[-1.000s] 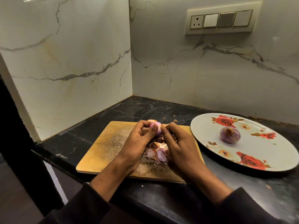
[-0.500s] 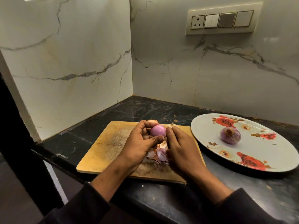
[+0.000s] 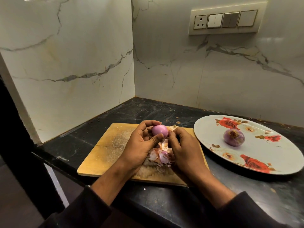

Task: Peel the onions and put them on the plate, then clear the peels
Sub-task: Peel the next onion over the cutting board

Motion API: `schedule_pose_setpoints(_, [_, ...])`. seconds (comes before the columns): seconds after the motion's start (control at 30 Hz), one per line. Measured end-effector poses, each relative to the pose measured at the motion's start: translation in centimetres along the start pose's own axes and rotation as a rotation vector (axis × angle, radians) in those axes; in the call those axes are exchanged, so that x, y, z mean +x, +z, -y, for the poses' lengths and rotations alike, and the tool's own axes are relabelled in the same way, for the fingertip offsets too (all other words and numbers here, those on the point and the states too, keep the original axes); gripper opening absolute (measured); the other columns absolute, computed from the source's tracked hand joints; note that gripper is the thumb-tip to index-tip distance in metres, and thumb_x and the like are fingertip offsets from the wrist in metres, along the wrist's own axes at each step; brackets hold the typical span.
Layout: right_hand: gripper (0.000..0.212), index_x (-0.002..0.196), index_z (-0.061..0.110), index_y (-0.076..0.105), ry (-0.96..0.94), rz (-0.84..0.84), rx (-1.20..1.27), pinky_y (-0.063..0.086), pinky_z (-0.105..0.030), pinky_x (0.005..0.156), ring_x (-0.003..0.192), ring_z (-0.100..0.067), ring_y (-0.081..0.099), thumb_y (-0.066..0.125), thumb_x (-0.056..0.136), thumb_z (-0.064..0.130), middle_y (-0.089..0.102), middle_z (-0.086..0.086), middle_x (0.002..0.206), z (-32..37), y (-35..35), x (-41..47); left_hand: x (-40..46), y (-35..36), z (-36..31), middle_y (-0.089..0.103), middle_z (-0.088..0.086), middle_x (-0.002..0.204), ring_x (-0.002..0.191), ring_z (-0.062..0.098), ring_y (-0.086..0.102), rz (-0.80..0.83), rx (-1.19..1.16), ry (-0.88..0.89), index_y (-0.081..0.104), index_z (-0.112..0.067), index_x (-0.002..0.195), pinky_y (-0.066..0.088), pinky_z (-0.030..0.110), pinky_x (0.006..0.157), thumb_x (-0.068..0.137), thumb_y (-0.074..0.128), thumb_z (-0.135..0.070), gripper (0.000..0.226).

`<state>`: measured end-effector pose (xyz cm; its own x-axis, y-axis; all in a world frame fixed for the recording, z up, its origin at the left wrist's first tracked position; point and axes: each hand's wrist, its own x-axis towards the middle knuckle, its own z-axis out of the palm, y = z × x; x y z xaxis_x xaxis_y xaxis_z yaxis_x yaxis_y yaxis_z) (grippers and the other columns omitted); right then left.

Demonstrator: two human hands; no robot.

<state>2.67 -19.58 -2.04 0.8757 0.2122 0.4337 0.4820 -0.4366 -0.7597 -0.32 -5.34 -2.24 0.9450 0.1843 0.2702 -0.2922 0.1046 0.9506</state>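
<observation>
- Onion [image 3: 159, 130], pink and smooth, sits in the grip of the left hand [image 3: 141, 145]: the fingers curl over its far side and the thumb presses at its near side, so this grip is clamped on the onion.
- Right hand [image 3: 181, 145] touches the onion at its 3 o'clock side; its fingertips [image 3: 170, 134] are bent together there, and I judge that they pinch a last bit of skin, but the skin itself is too small to see.
- From the onion, the plate [image 3: 205, 134] lies at about 3 o'clock, on the worktop [image 3: 148, 112], just beside the right edge of the cutting board [image 3: 107, 150]. One peeled onion [image 3: 234, 137] already rests near the middle of the plate.
- The right hand is between the held onion and the plate, so it is the nearer one. I judge that the move to the plate is shorter if the onion passes to the right hand; the left one must cross over the right.
- The onion looks almost round, with no clear long axis, so it may roll on the shallow plate.
- Peels [image 3: 162, 155] lie in a heap on the board at 6 o'clock from the onion, between the two wrists. They are not yet cleared.
</observation>
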Motion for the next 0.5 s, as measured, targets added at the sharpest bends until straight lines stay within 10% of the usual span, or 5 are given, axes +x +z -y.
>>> schedule_pose_setpoints(0.5, [0.018,0.084,0.03,0.057,-0.163,-0.042,-0.103,0.052,-0.049,0.074,0.075,-0.009,0.06,0.061,0.098,0.04,0.062,0.014,0.076,-1.0,-0.11,0.12,0.09,-0.18,0.15,0.07,0.01,0.119,0.113,0.025,0.068,-0.001,-0.018,0.0,0.062,-0.016,0.126,0.057,0.044,0.096,0.079,0.067,-0.013,0.048])
